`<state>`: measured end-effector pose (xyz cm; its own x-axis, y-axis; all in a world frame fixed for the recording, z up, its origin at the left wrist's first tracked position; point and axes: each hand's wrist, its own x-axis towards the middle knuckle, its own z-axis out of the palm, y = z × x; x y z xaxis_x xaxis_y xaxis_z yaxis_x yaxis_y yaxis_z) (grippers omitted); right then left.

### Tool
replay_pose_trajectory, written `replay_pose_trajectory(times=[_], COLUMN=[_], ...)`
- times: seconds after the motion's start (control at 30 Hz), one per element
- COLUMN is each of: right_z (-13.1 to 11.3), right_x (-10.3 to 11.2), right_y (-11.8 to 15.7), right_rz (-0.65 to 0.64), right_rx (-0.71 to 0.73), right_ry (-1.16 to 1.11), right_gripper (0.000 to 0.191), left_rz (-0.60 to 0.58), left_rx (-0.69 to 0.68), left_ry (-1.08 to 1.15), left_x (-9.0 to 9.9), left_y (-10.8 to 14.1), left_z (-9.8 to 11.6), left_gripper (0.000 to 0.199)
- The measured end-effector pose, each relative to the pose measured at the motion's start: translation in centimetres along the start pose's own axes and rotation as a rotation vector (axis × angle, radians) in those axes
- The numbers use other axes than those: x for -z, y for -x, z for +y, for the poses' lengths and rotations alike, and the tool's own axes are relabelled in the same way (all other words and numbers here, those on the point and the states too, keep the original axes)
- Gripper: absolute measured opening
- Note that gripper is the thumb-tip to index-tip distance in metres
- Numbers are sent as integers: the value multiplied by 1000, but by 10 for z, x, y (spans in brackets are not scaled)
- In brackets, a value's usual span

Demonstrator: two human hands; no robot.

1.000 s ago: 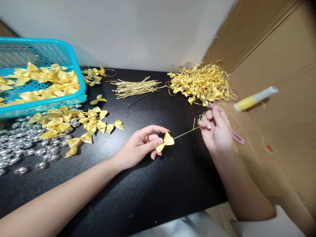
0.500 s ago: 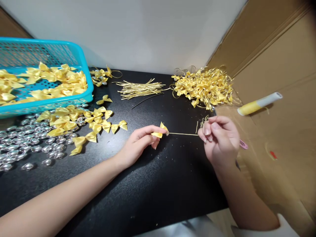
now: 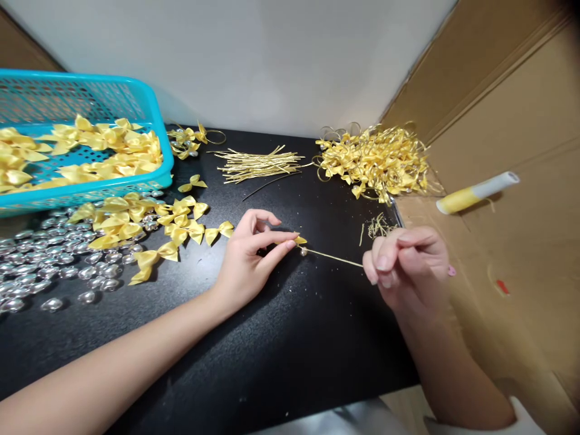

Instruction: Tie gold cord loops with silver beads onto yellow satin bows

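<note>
My left hand (image 3: 254, 257) pinches a yellow ribbon bow (image 3: 299, 240) between thumb and forefinger, low over the black table. Fingers mostly cover the bow. A small silver bead (image 3: 303, 251) sits beside it on a thin gold cord (image 3: 338, 259). That cord runs taut, sloping down to the right, into my right hand (image 3: 405, 266), which is closed on its other end. Loose yellow bows (image 3: 183, 226) and silver heart-shaped beads (image 3: 49, 254) lie to the left of my left hand.
A turquoise basket (image 3: 165, 145) of yellow bows stands at the left. Behind my hands lie cut gold cords (image 3: 260, 164) and a heap of finished bow loops (image 3: 378, 157). Short cord scraps (image 3: 379, 226) lie near my right hand. A yellow-white tube (image 3: 478, 192) rests on cardboard at the right.
My left hand has turned and now pinches the bow with the thumb and forefinger. My right hand has moved slightly right and nearer to me, so the cord slopes.
</note>
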<state>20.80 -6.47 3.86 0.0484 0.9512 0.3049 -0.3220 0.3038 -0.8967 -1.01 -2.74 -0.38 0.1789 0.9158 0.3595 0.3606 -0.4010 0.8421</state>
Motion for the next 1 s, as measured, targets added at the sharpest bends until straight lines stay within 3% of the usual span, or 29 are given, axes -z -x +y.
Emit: replay_pose_trajectory(times=[0.1, 0.27, 0.47, 0.73, 1.0], right_z=[-3, 0, 3, 9, 23], right_x=[0, -3, -8, -14, -19], right_y=[2, 7, 12, 3, 4], right_rz=[-49, -49, -56, -258, -325], right_rx=[-23, -87, -126, -100, -454], right_ry=[-25, 124, 362, 767, 695], right_gripper=[4, 9, 9, 27, 34], left_rz=[-52, -97, -161, -193, -209], left_rx=[83, 375, 516, 569, 555], left_ry=[52, 295, 581, 641, 627], left_x=[0, -3, -7, -9, -9], left_y=[0, 4, 3, 5, 9], left_z=[-1, 2, 6, 13, 13], left_gripper=[12, 22, 26, 21, 19])
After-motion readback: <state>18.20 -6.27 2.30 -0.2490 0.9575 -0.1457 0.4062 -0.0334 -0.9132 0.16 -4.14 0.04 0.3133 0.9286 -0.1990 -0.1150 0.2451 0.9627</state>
